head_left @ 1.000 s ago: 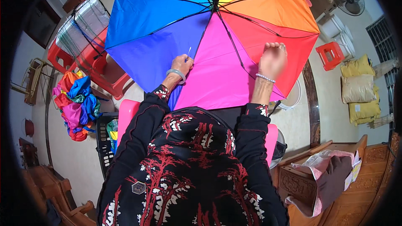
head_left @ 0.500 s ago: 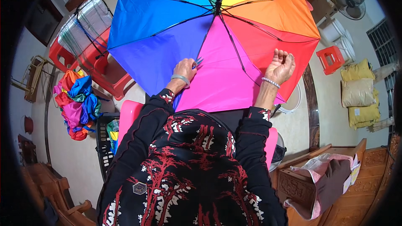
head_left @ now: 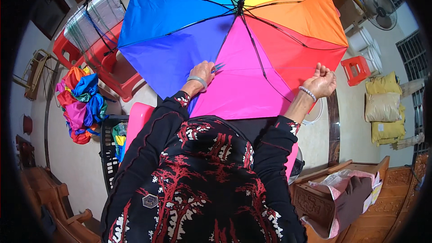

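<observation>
Over open umbrella (head_left: 243, 45): left hand (head_left: 201, 73) closed around snips (head_left: 218, 67).

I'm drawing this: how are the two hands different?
The left hand shows its back; the right hand shows its palm side. The left wears a smooth bracelet; the right, a beaded one. The left grips a small pointed tool; the right shows none. Both wrists wear bracelets.

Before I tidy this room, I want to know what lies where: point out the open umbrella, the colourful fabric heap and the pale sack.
Open umbrella (head_left: 237, 50), head view: on its pink panel.
Colourful fabric heap (head_left: 77, 112), head view: on a pink fold.
Pale sack (head_left: 382, 106), head view: middle of its front.
</observation>
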{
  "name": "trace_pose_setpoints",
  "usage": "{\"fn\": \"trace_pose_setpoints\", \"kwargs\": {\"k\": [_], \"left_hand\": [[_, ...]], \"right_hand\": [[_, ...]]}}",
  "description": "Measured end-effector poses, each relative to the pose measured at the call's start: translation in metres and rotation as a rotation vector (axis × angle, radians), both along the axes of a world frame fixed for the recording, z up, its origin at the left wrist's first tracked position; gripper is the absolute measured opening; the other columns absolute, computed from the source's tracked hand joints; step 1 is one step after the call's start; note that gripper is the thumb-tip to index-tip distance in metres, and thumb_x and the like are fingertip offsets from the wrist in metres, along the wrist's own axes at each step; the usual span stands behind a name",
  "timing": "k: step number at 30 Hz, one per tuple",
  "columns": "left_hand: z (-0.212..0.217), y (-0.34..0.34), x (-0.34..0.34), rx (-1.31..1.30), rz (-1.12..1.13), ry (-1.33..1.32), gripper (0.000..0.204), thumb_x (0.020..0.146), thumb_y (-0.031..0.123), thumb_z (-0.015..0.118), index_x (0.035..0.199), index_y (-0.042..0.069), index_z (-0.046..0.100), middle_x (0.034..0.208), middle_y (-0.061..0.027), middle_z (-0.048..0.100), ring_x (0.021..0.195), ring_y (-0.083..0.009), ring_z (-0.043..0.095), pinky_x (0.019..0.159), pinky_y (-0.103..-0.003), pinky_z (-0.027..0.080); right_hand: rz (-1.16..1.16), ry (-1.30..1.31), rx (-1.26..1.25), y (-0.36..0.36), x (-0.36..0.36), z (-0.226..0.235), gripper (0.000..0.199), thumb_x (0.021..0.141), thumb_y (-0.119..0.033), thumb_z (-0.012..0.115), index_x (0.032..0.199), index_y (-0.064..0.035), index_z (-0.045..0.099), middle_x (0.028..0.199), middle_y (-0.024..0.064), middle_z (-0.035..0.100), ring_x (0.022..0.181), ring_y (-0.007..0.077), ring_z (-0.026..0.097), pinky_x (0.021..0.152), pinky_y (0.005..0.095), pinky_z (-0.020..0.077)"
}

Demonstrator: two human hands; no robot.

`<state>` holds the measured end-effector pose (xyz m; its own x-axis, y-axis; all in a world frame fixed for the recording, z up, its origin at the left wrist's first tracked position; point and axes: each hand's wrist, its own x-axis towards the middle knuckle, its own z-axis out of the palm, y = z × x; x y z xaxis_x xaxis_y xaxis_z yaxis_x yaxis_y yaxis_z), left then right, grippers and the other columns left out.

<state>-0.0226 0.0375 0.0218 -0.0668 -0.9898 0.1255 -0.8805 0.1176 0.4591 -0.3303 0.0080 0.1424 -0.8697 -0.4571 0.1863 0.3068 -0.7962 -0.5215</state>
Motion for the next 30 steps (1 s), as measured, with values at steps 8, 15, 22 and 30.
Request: {"fn": "trace_pose_setpoints", "kwargs": {"k": [8,15,22,30], "left_hand": [[-0.018,-0.013,0.007,-0.068,0.061,0.171,0.016,0.075,0.019,0.057,0.082,0.004,0.059,0.078,-0.0151,0.061,0.076,-0.0318,0.058,0.068,-0.041,0.046],[-0.006,-0.016,0.009,-0.125,0.256,0.608,0.017,0.077,0.019,0.054,0.081,0.004,0.06,0.069,-0.0131,0.062,0.067,-0.0277,0.06,0.064,-0.037,0.046],[-0.007,-0.016,0.01,-0.078,0.275,0.641,0.017,0.077,0.017,0.052,0.081,0.004,0.061,0.069,-0.0122,0.062,0.068,-0.0262,0.061,0.064,-0.036,0.046],[-0.02,-0.019,0.013,-0.109,0.222,0.501,0.016,0.076,0.015,0.051,0.082,0.004,0.061,0.076,-0.0171,0.062,0.076,-0.0321,0.06,0.071,-0.038,0.046]], "right_hand": [[0.526,0.565,0.47,-0.013,0.071,-0.04,0.008,0.084,-0.003,0.044,0.09,0.0004,0.046,0.07,0.0096,0.052,0.053,0.0135,0.053,0.045,0.0263,0.0497],[0.528,1.389,0.496,-0.025,0.164,-0.129,0.01,0.083,-0.01,0.045,0.083,-0.001,0.049,0.062,0.0117,0.053,0.056,0.02,0.054,0.053,0.0355,0.0468],[0.583,1.891,0.644,0.002,0.19,-0.133,0.017,0.074,-0.014,0.052,0.085,-0.0008,0.053,0.072,0.0216,0.058,0.069,0.0338,0.059,0.063,0.0431,0.0463],[0.561,2.012,0.759,0.002,0.189,-0.134,0.018,0.071,-0.017,0.052,0.08,-0.0024,0.058,0.074,0.0221,0.059,0.072,0.0367,0.058,0.065,0.0455,0.0458]]}}
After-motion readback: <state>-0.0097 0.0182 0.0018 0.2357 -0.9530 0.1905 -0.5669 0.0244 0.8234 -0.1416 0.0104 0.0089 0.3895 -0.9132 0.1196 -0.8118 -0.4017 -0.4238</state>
